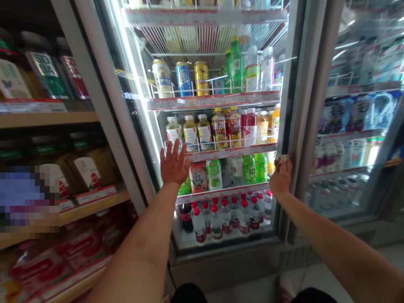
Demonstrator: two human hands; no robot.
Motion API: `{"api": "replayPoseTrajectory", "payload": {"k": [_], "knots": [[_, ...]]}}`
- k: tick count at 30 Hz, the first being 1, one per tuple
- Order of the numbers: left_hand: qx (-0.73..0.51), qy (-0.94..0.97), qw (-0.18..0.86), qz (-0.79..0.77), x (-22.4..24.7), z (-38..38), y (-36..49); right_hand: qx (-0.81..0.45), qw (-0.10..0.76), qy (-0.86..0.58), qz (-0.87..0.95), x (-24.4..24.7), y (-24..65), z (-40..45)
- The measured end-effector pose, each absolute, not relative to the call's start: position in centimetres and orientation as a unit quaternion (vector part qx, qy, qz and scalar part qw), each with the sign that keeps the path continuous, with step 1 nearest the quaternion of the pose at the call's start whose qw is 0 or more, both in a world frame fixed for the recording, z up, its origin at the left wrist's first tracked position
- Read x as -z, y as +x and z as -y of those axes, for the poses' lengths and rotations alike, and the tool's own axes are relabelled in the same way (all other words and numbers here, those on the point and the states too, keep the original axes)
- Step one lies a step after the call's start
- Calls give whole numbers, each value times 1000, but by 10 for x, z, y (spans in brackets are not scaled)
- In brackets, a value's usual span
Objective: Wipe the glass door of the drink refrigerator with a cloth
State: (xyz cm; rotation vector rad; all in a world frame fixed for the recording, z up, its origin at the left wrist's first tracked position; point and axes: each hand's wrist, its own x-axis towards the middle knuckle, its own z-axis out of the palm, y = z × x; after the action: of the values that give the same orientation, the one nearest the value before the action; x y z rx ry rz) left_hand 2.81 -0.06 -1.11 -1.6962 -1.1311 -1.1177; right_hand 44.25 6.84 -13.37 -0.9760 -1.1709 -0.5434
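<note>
My left hand (174, 165) is raised with its fingers spread, in front of the left part of the fridge's glass door (232, 172). It looks laid flat on the glass, though contact is hard to make out. Over by the door's right frame (288, 126), my right hand (282, 179) is closed around a crumpled whitish-brown cloth (282, 160); whether it is cloth or paper is not certain. Behind the glass, close to my left fingers, stand juice bottles (190, 132) and a pink carton-like drink (198, 177).
Several red-capped water bottles (216, 221) fill the fridge's bottom shelf, with cans (183, 78) and green bottles (236, 65) higher up. A second glass-fronted fridge (353, 139) adjoins on the right. Open shelves (94, 195) with dark bottles and pink packs flank the left.
</note>
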Motion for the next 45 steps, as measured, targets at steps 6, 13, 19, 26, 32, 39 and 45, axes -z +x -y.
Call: {"api": "replayPoseTrajectory", "payload": {"k": [6,13,19,26,32,39,45], "knots": [[440,-665,419,434,12,0,27,274,581,-340,687,94,375,-49],[440,-673,395,445,11,2,28,312,282,-185,888,140,376,-19],[442,-676,375,455,11,2,30,349,401,-245,811,34,384,-31],[430,-672,374,472,10,7,36,332,473,-248,777,61,339,-33],[434,-681,353,473,9,11,39,327,298,-181,879,87,334,-12],[426,-684,340,485,7,12,39,337,548,-253,722,-21,305,-51],[433,-689,327,481,6,15,41,338,335,-148,867,73,296,-24]]}}
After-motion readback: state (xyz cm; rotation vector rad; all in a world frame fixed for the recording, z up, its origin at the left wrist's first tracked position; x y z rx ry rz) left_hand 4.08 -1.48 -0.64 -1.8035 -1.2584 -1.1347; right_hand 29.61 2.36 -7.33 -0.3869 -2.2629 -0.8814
